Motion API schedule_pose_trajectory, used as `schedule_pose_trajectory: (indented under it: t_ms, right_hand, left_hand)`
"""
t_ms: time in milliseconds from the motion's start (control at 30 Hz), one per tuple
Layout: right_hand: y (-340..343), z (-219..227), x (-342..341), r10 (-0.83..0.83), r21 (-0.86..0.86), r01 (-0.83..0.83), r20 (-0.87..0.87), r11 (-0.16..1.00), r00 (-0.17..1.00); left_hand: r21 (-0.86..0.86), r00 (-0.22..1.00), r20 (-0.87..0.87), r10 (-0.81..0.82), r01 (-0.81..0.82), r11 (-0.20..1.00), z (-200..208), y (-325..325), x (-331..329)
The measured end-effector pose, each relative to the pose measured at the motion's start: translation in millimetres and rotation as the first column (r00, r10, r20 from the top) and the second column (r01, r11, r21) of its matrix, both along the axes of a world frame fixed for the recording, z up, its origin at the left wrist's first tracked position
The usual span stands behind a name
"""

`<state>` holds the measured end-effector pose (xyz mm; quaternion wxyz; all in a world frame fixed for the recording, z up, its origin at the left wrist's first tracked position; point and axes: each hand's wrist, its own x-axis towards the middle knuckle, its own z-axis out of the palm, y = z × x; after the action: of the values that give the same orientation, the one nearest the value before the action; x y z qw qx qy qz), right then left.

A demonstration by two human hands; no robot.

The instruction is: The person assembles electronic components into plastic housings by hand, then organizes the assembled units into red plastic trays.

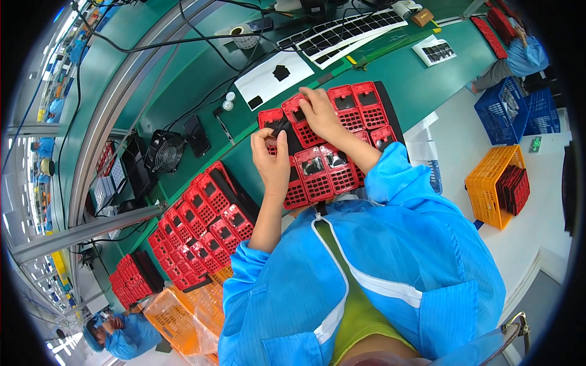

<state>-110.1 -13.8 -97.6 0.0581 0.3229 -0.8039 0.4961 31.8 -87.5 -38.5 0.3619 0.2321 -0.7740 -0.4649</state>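
In front of me lies a black tray (390,113) with rows of red phone housings (314,175), each with a keypad of small holes and a dark window. My left hand (271,160) is closed in a pinch on a small black piece (281,127) above the tray's left side; its exact shape is unclear. Beside it, my right hand (322,116) has its fingers bent over the far end of one red phone housing (299,125) in the back row, which sits slightly askew. Part of that housing is hidden under the fingers.
More trays of red housings (198,222) stand to the left, near orange crates (177,314). Sheets of black stickers (351,36), white paper (274,76) and a fan (165,151) lie across the green bench (415,82). Cables hang overhead. Blue crates (500,110) and co-workers are farther off.
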Motion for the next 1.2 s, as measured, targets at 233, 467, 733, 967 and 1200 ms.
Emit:
schedule_pose_trajectory:
  t_ms: [233, 467, 733, 967, 1200]
  right_hand:
    - [45, 12, -53, 0.140, 0.446, -0.007, -0.267, 0.895, 0.954]
    - [47, 16, -63, 0.130, 0.344, -0.001, -0.351, 0.939, 0.927]
    - [42, 73, -12, 0.183, -0.011, -0.191, -0.233, 0.982, 0.955]
    - [45, 85, 23, 0.255, -0.099, -0.236, 0.360, 0.967, 0.897]
    - [38, 85, 33, 0.503, -0.490, -0.202, 0.624, 0.848, 0.598]
  left_hand:
    - [-0.052, 0.997, 0.046, -0.069, 0.071, 0.996, -6, 3, -5]
    - [-0.244, 0.846, 0.466, -0.260, 0.406, 0.881, -16, 14, -6]
    - [0.245, 0.953, 0.203, -0.227, 0.175, 0.953, 14, 26, -42]
    - [0.120, 0.996, -0.046, -0.075, 0.080, 0.990, 23, 23, -46]
    - [0.131, 0.993, -0.002, -0.115, 0.114, 0.985, 38, 24, -39]
